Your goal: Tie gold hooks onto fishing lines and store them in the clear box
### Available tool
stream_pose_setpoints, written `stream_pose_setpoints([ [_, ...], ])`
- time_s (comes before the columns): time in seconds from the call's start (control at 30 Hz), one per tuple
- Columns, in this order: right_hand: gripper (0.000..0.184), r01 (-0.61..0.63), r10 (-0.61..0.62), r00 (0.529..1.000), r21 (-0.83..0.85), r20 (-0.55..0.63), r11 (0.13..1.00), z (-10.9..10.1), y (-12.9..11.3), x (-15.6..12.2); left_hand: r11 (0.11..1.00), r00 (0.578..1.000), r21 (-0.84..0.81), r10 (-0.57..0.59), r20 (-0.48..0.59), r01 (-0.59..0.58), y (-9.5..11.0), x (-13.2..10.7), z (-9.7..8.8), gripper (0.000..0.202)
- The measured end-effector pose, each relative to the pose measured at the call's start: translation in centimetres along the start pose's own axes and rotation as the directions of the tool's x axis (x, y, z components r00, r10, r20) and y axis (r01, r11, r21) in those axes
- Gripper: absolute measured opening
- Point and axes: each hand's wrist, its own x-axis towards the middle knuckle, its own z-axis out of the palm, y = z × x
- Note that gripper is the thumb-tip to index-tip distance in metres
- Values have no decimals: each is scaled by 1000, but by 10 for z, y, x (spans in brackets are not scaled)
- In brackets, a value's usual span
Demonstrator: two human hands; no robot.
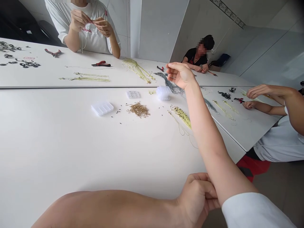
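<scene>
Grey tangled line [173, 86] — right hand [180, 75] just above.

on table [47, 148]: box [102, 108] left of hooks [139, 110] | small box [133, 94] behind hooks | lines [180, 116] right of hooks | pliers [101, 64] farther back

Right hand [180, 75] hovers over a bundle of gray line [171, 85].

Grey-green line bundle [171, 85] lies loose and tangled on bench [59, 152], just below raised right hand [180, 75]. Clear mesh bag [163, 93] touches its near end. Yellow-green line bundle [181, 117] sits nearer, thin strands trailing.
</scene>
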Motion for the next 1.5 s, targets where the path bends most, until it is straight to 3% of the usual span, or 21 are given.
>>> stream_pose_setpoints([
  [0.23,9,-31,33,999,43,-27,999,-2,10,-11,999,998,-9,-38,-50,38,-2,-1,-2,31],
  [0.47,9,-35,41,992,44,-120,998,-24,9,-24,998,996,-5,-71,-54,70,-7,-1,-4,27],
  [0.6,9,-45,33,993,-106,-113,993,-40,7,-38,989,993,137,-68,99,54,-3,-1,-2,36],
  [0.67,10,-78,56,994,-239,-94,968,-49,10,-49,939,995,340,-78,55,55,0,-2,-3,39],
  [0.73,10,-127,85,989,-415,-119,901,-59,17,-62,798,995,595,-94,-31,94,2,-4,-5,46],
  [0.8,11,-177,124,984,-607,-127,775,-69,25,-78,619,991,778,-129,-34,107,1,-4,-10,42],
  [0.83,13,-192,164,981,-698,-109,689,-74,30,-85,545,990,834,-140,-1,78,0,-4,-12,37],
  [0.97,11,-243,238,963,-789,-127,564,-94,43,-113,307,975,933,-59,213,-186,-4,3,-22,30],
  [1.1,12,-308,289,939,-831,-186,464,-112,52,-130,22,913,913,0,408,-408,-3,11,-34,29],
  [1.3,23,-369,343,912,-812,-224,451,-125,72,-144,-198,816,796,-43,576,-572,12,21,-39,30],
  [1.4,28,-374,344,913,-786,-219,492,-126,82,-147,-369,726,668,-25,688,-646,40,34,-33,34],
  [1.5,34,-354,276,931,-772,-238,529,-123,90,-147,-627,683,542,22,730,-559,82,56,-29,38],
])
